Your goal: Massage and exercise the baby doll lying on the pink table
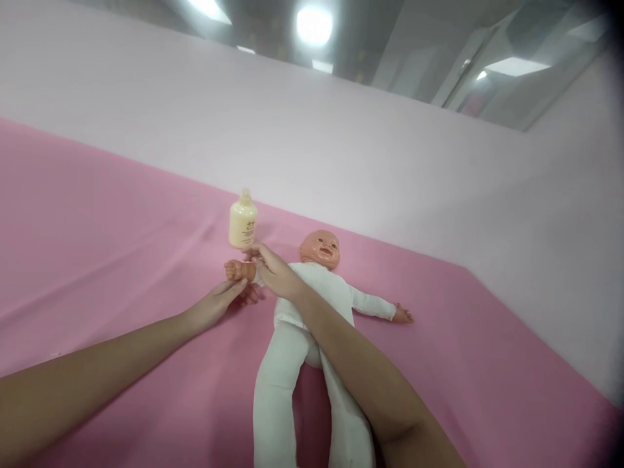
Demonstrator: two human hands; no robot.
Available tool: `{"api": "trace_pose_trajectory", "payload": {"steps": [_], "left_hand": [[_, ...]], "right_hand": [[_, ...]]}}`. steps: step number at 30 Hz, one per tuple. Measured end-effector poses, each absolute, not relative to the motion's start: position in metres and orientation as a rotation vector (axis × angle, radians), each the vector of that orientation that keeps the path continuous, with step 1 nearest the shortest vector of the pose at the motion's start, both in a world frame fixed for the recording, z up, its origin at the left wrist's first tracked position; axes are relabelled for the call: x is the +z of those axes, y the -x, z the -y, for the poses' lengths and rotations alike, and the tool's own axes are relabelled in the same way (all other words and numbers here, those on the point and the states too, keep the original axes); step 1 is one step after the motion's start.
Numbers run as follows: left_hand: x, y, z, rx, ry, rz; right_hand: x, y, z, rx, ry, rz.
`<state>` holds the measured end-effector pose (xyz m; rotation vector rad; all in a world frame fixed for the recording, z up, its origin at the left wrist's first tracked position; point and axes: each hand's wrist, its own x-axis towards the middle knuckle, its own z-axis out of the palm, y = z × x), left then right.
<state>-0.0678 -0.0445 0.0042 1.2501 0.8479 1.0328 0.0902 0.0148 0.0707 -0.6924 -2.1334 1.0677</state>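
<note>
On the pink cloth (121, 214), both hands' grip closes on the doll's arm (240, 270) (bottle (242, 221) just behind).

We found almost nothing to read. The only printing we saw stood on the front of the cream bottle (242, 223), a small dark mark with a line or two beneath it, too small and blurred for us to make out any word, brand or number. We saw no other lettering anywhere else in view.
</note>
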Motion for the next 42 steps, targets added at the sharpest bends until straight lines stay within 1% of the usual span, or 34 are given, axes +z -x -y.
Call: {"api": "trace_pose_trajectory", "payload": {"steps": [3, 7, 11, 15, 21, 27, 31, 34, 37, 40, 42], "left_hand": [[0.002, 0.069, 0.041, 1.058, -1.177, -0.856], [0.003, 0.071, 0.038, 1.118, -1.091, -0.854], [0.001, 0.072, 0.036, 1.168, -1.069, -0.866], [0.0, 0.069, 0.035, 1.223, -1.084, -0.954], [0.004, 0.065, 0.046, 1.154, -1.335, -1.09], [0.006, 0.059, 0.057, 1.111, -1.479, -1.191], [0.013, 0.044, 0.076, 1.14, -1.492, -1.227], [0.027, 0.028, 0.104, 1.225, -1.606, -1.089], [0.043, 0.017, 0.138, 1.279, -1.754, -0.929], [0.053, 0.011, 0.169, 1.311, -2.071, -0.748], [0.052, 0.008, 0.182, 1.269, -2.373, -0.562]], "right_hand": [[0.075, -0.099, -0.011, 0.968, 0.745, 2.094], [0.074, -0.126, 0.014, 1.038, 0.763, 1.986], [0.066, -0.155, 0.055, 1.02, 0.821, 1.994], [0.065, -0.172, 0.098, 1.004, 0.886, 2.13], [0.089, -0.176, 0.169, 0.864, 1.042, 2.387], [0.1, -0.181, 0.226, 0.965, 0.987, 2.74], [0.097, -0.18, 0.238, 0.869, 0.898, 2.798], [0.101, -0.18, 0.238, 0.936, 0.755, 2.658], [0.104, -0.187, 0.234, 0.987, 0.766, 2.344], [0.095, -0.197, 0.23, 0.878, 0.768, 2.008], [0.083, -0.201, 0.23, 0.762, 0.741, 1.906]]}}
